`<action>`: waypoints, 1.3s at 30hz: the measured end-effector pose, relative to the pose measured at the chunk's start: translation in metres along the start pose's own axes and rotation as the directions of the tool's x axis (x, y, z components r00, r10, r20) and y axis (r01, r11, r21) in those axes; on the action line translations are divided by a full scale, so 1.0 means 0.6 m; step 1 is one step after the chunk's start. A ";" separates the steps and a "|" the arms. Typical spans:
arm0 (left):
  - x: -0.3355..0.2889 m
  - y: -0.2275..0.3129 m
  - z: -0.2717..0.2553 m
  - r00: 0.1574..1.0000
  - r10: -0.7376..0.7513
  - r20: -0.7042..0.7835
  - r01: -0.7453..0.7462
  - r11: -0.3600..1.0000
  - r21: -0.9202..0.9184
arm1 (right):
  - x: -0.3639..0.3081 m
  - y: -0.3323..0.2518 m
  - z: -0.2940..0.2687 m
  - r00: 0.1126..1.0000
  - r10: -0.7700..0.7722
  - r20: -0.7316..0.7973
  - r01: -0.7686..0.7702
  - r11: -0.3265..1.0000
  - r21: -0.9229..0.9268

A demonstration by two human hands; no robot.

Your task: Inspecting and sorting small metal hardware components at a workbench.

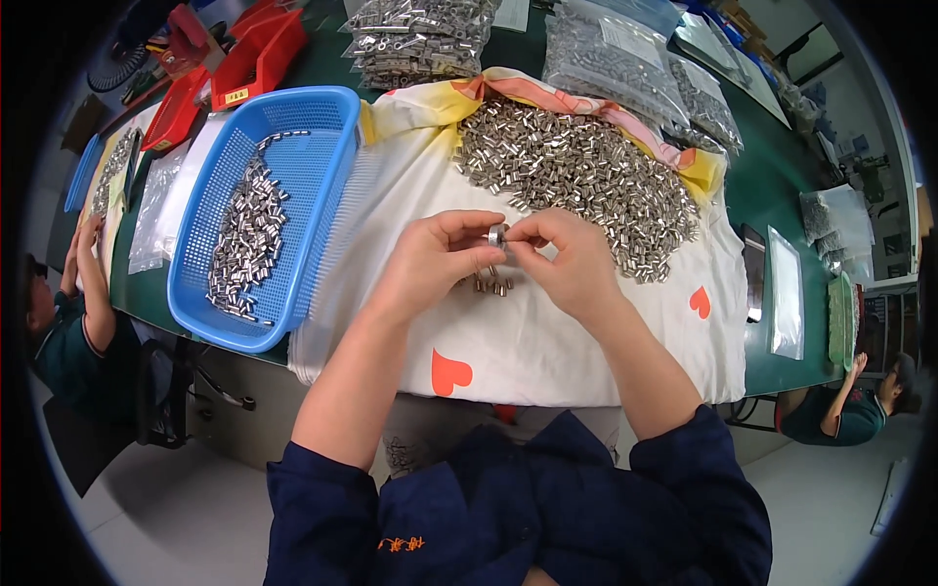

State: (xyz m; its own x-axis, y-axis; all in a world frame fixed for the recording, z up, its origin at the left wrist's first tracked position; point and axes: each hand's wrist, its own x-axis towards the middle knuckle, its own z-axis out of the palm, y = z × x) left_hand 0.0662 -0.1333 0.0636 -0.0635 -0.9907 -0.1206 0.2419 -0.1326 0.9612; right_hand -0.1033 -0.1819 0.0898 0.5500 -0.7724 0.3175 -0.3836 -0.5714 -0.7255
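Over the middle of the table, my left hand [445, 254] pinches a small round metal ring-like piece [496, 235] between thumb and fingers. My right hand [562, 256] meets it from the other side, its thumb and forefinger closed at the piece; whatever lies between those fingertips is too small to name. Just below the fingers, several short metal sleeves [493, 285] lie on a white cloth [528, 361] with red hearts. Beyond my hands spreads a large pile of the same silvery sleeves [586, 176]. To the left, a blue plastic basket [337, 195] holds more of them [249, 234].
Bags of metal parts [420, 44] and further clear bags [611, 63] stand along the back. Red bins [256, 59] sit at the far left. A phone [753, 273] and a flat plastic bag [785, 293] lie at the right. Co-workers sit at both sides.
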 end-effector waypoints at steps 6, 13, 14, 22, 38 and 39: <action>-0.004 -0.004 0.003 0.998 0.033 -0.054 -0.026 0.993 0.113 | -0.005 -0.004 -0.001 0.999 -0.043 0.000 0.042 0.995 -0.086; -0.006 0.003 0.008 1.000 -0.005 0.010 0.003 0.986 0.167 | 0.006 0.010 -0.023 0.939 0.304 0.162 -0.328 0.932 0.156; -0.008 0.006 0.009 0.999 -0.038 0.021 0.032 0.966 0.255 | 0.012 0.007 -0.036 0.941 0.297 0.164 -0.313 0.946 0.081; -0.006 0.012 0.016 0.998 -0.051 0.030 0.038 0.947 0.318 | 0.036 0.041 -0.008 0.993 0.001 0.115 0.061 0.843 -0.535; -0.003 0.009 0.004 1.000 -0.022 0.013 0.022 1.000 -0.001 | -0.003 -0.007 -0.004 0.998 0.066 0.004 -0.066 0.993 0.096; -0.002 0.009 0.005 0.999 -0.034 0.016 0.034 0.999 -0.012 | -0.003 -0.009 -0.005 0.998 0.065 0.007 -0.066 0.995 0.080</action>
State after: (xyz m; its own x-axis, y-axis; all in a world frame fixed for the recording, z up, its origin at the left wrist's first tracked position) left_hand 0.0647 -0.1325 0.0697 -0.0868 -0.9849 -0.1496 0.2510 -0.1669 0.9535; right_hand -0.1047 -0.1783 0.0948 0.5288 -0.8062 0.2654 -0.3586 -0.4956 -0.7911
